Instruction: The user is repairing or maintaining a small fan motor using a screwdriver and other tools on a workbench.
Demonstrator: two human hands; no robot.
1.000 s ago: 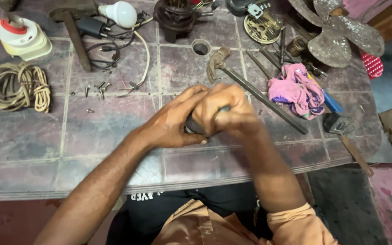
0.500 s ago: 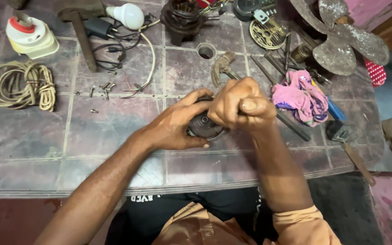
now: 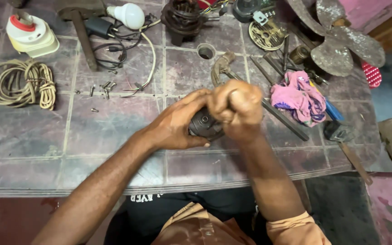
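The left hand [image 3: 178, 124] holds a dark round metal part [image 3: 203, 126] on the table [image 3: 32, 145], and the right hand [image 3: 237, 108] is a closed fist above it.

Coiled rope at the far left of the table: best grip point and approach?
Take the coiled rope at the bundled right end, where the strands are gathered together, coming from above with fingers closing across the bundle. It lies flat on the table with open space around it; the loose loops on the left would likely spill.
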